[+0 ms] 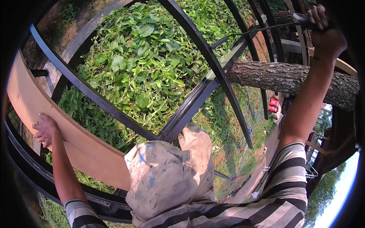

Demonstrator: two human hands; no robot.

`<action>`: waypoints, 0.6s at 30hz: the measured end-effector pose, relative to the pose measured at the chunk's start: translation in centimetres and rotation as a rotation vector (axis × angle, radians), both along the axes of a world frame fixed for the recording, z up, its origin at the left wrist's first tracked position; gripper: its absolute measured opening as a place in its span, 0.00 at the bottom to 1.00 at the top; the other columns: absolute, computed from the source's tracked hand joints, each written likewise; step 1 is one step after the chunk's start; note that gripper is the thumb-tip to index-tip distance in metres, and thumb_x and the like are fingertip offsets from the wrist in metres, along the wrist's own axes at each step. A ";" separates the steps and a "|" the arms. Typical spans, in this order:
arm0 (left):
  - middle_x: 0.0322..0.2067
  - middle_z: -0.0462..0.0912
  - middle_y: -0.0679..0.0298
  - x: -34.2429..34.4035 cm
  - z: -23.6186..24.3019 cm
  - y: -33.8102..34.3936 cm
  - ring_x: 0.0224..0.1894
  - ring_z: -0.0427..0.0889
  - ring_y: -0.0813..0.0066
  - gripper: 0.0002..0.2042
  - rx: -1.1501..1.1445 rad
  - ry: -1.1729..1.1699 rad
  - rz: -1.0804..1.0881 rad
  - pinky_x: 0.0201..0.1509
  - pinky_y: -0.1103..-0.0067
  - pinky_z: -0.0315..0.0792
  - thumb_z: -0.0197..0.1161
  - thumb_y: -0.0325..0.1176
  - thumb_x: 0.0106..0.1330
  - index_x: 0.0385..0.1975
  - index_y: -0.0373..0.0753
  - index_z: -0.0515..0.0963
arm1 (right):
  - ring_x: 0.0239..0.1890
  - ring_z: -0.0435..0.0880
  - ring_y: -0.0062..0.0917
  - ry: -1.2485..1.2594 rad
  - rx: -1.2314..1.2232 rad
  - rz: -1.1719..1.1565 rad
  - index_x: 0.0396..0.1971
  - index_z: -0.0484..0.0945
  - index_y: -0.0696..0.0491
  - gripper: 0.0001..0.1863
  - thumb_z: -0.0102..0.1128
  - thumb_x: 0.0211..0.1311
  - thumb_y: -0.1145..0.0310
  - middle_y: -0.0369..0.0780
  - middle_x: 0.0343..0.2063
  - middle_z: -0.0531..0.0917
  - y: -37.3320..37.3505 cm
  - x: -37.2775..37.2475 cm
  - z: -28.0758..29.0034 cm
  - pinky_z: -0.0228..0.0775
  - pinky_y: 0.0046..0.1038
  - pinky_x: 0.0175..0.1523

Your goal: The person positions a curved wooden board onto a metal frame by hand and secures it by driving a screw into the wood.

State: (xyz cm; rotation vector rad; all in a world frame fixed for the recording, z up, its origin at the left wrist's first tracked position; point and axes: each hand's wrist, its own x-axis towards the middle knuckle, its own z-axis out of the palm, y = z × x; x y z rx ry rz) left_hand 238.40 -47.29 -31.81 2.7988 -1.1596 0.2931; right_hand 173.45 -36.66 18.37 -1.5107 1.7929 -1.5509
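Note:
My left hand [46,130] rests on a long light-brown board [81,155], fingers spread against its face. The board lies over dark metal beams and appears curved. Raised at the upper right, my right hand [323,28] has its fingers wrapped round something dark that I cannot make out. Beside that hand is a greyish end piece [300,18], and a thin dark line [266,28] runs left from it toward a short black stub [219,42] on a beam. My legs, in stained pale trousers [163,174], are among the beams.
Black metal beams [194,32] cross the view, with gaps between them. A rough log [277,76] extends under my right forearm. Dense green plants [137,72] grow below. A red object [273,104] lies lower at the right, near the grass.

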 end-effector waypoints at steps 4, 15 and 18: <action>0.73 0.54 0.45 -0.9 0.0 0.1 0.75 0.52 0.46 0.41 0.048 0.002 0.009 0.68 0.44 0.49 0.39 0.73 0.65 0.74 0.54 0.57 | 0.22 0.59 0.20 0.018 -0.055 -0.156 0.18 0.63 0.51 0.16 0.48 0.70 0.72 0.33 0.18 0.60 3.5 -1.2 -2.1 0.56 0.26 0.34; 0.75 0.45 0.45 2.4 2.9 10.2 0.77 0.42 0.46 0.46 0.097 0.318 -0.342 0.72 0.43 0.41 0.39 0.76 0.63 0.76 0.52 0.49 | 0.07 0.61 0.12 0.158 -0.140 -0.047 0.18 0.68 0.51 0.12 0.58 0.61 0.74 0.30 0.08 0.65 10.8 -6.3 -4.6 0.52 0.18 0.12; 0.74 0.48 0.46 -1.7 6.9 20.7 0.76 0.44 0.47 0.45 0.190 0.472 -0.350 0.72 0.45 0.43 0.39 0.75 0.64 0.75 0.50 0.50 | 0.08 0.62 0.13 0.111 -0.227 -0.048 0.18 0.66 0.50 0.14 0.58 0.62 0.72 0.30 0.09 0.66 12.6 -10.1 -5.6 0.52 0.19 0.12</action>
